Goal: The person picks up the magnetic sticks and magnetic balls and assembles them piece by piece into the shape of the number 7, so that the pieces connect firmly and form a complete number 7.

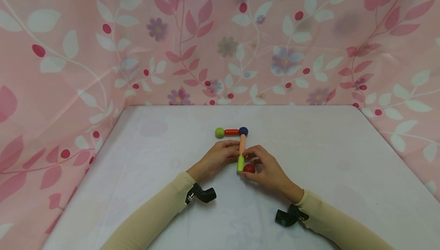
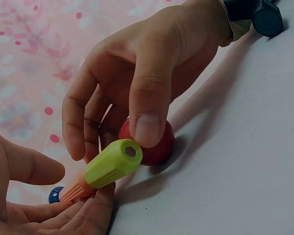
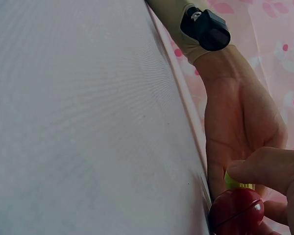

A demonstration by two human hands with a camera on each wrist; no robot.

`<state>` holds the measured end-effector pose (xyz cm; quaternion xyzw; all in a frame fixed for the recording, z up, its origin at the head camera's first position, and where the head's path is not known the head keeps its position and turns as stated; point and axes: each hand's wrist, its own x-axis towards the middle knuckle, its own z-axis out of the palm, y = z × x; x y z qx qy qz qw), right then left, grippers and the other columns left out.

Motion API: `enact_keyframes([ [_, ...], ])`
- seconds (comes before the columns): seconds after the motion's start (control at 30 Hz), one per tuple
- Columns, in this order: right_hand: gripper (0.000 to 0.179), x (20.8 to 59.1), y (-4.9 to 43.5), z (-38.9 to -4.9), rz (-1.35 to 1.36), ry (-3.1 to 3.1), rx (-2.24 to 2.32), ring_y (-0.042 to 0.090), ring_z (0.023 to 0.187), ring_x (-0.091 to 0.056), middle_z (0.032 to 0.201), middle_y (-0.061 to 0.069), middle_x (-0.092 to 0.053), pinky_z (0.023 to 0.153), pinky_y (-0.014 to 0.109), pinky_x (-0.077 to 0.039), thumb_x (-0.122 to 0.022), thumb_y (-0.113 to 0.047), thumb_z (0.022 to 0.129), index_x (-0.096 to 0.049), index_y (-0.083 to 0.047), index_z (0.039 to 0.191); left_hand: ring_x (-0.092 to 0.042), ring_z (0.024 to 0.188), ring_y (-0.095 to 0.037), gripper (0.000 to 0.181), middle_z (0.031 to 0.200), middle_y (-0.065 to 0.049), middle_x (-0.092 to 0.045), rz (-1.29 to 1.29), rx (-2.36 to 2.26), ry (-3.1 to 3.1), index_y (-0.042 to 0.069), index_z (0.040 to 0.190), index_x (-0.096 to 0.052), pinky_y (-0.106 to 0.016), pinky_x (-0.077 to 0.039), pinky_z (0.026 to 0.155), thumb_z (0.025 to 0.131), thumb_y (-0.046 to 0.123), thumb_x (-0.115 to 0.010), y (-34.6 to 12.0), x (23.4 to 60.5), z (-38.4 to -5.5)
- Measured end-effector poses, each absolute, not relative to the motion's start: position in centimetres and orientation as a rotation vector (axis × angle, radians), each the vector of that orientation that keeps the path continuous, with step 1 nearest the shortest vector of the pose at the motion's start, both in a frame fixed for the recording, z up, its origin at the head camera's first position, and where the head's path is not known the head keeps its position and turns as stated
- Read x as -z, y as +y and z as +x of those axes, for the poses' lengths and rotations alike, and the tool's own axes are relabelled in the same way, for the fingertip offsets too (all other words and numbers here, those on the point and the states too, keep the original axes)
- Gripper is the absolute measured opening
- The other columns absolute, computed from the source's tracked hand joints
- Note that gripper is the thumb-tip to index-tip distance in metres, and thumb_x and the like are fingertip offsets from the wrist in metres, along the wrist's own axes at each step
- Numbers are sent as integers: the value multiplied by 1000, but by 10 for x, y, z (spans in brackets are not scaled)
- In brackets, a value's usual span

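In the head view, my right hand (image 1: 269, 170) pinches a yellow-green toy stick (image 1: 240, 163), its thumb at the stick's near end. A red ball (image 1: 249, 169) sits beside that stick under the curved fingers; the right wrist view shows the ball (image 3: 236, 211) close up. The green stick lines up with an orange stick (image 1: 242, 144), which runs to a dark blue ball (image 1: 243, 131). My left hand (image 1: 221, 154) lies along the left side of the sticks, fingers extended and touching near them. Its thumb (image 2: 36, 164) stands apart from the stick in the left wrist view.
A red stick (image 1: 232, 132) joins the blue ball to a light green ball (image 1: 219, 132) farther back. Everything lies on a white-covered table (image 1: 165, 128). A pink floral curtain (image 1: 220, 40) hangs behind it. Both wrists carry black camera mounts (image 1: 203, 194).
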<state>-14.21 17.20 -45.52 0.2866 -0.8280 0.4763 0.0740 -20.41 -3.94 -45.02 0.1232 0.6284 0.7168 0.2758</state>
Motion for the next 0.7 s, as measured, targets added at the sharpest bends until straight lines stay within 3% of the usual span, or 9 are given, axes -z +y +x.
enact_keyframes([
  [0.3,56,458,174,-143,902,-2498,-1412,28,101,-67,118,15,-62,82,36,-60,-88,3,81,-62,-1,130,-67,115,-33,44,133,-20,-64,271,-1907,1649,-5,149,-48,-43,-56,94,107,9,-54,-42,445,-204],
  [0.7,53,457,175,-144,910,-2556,-1359,22,99,-66,117,14,-61,80,33,-59,-86,0,85,-67,-4,134,-67,114,-29,46,132,-21,-65,241,-1917,1622,-3,151,-46,-42,-55,97,108,9,-55,-42,440,-201],
])
